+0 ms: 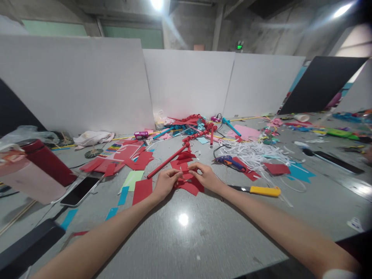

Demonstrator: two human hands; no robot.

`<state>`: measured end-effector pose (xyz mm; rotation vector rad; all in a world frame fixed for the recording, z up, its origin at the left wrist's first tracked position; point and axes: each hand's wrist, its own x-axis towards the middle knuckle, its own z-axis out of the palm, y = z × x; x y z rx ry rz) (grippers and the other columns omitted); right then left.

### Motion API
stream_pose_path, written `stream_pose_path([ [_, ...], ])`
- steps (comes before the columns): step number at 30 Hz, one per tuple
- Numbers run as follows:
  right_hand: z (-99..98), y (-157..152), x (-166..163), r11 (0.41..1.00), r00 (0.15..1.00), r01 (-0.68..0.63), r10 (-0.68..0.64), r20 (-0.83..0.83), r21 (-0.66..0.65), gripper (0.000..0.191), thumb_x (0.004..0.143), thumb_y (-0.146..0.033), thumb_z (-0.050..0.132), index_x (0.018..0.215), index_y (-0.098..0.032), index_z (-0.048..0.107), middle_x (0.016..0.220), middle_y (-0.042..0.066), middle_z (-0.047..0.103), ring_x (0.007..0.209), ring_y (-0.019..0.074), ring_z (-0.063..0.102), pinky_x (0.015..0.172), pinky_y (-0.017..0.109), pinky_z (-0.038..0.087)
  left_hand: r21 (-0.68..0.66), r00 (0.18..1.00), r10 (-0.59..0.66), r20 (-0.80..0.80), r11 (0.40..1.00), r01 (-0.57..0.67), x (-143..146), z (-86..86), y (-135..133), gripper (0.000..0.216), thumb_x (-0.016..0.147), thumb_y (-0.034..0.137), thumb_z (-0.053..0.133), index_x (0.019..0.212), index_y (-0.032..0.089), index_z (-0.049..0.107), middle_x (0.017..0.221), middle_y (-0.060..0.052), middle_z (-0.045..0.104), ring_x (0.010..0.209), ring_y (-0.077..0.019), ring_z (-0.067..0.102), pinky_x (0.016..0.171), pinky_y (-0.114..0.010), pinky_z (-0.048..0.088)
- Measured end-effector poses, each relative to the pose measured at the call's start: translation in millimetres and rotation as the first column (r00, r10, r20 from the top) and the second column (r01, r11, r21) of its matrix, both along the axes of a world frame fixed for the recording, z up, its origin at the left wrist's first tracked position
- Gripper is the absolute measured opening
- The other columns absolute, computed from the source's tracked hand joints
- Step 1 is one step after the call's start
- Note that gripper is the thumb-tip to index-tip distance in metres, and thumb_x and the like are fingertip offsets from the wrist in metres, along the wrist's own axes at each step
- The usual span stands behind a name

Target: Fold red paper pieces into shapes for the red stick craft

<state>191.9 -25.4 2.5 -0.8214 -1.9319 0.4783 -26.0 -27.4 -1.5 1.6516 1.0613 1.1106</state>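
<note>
My left hand (166,183) and my right hand (205,176) meet over a small heap of red paper pieces (190,188) on the grey table. Their fingertips are pinched together on either side of a piece of red paper (185,175); its exact shape is partly hidden by the fingers. Just beyond them lies a rolled red paper tube (166,162), slanting up to a red folded paper chain (200,133). A red paper sheet (142,191) is near my left wrist. Beside my right forearm rests a yellow-handled utility knife (263,190).
To the right are a blue glue gun (231,162) and shredded white paper (252,151). A phone (81,190), a red bottle (46,162) and a pale pink bottle (31,176) occupy the left. White panels (188,81) stand behind the clutter.
</note>
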Motion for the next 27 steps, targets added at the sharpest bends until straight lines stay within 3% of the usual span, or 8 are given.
stream_pose_path([
  [3, 1.5, -2, 1, 1.000, 1.000, 0.000, 0.000, 0.018, 0.017, 0.014, 0.100, -0.029, 0.059, 0.106, -0.020, 0.068, 0.101, 0.007, 0.072, 0.093, 0.0208, 0.068, 0.086, 0.036, 0.055, 0.057, 0.999, 0.026, -0.047, 0.998, -0.023, 0, 2.2, -3, 0.038, 0.090, 0.050, 0.063, 0.082, 0.015, 0.077, 0.059, -0.001, 0.063, 0.051, -0.0127, 0.055, 0.053, -0.023, 0.041],
  [8, 4.3, -6, 2, 0.995, 0.992, -0.037, 0.026, 0.121, 0.090, 0.015, 0.102, -0.027, 0.056, 0.110, -0.021, 0.067, 0.100, 0.008, 0.070, 0.094, 0.0210, 0.066, 0.086, 0.036, 0.053, 0.238, 0.989, 0.058, -0.137, 0.971, -0.024, -1, 6.1, -10, 0.026, 0.093, 0.039, 0.063, 0.087, 0.019, 0.079, 0.082, -0.004, 0.077, 0.073, -0.0172, 0.068, 0.070, -0.025, 0.048],
  [12, -0.5, -5, 1, 0.984, 0.972, -0.081, 0.042, 0.231, 0.161, 0.015, 0.101, -0.028, 0.059, 0.112, -0.021, 0.067, 0.102, 0.008, 0.071, 0.096, 0.0225, 0.065, 0.087, 0.038, 0.053, 0.330, 0.974, 0.041, -0.223, 0.943, 0.036, -1, 5.1, -12, 0.025, 0.095, 0.038, 0.062, 0.092, 0.021, 0.079, 0.084, -0.004, 0.079, 0.071, -0.0170, 0.068, 0.071, -0.026, 0.047],
  [27, -15.5, 4, -1, 0.956, 0.939, -0.035, -0.068, 0.336, 0.292, 0.016, 0.103, -0.022, 0.053, 0.094, -0.020, 0.067, 0.087, 0.007, 0.069, 0.083, 0.0225, 0.062, 0.077, 0.037, 0.051, 0.345, 0.963, 0.025, -0.270, 0.936, 0.073, 0, 4.7, -14, 0.024, 0.096, 0.036, 0.061, 0.094, 0.021, 0.079, 0.083, -0.004, 0.079, 0.069, -0.0166, 0.067, 0.070, -0.025, 0.046],
])
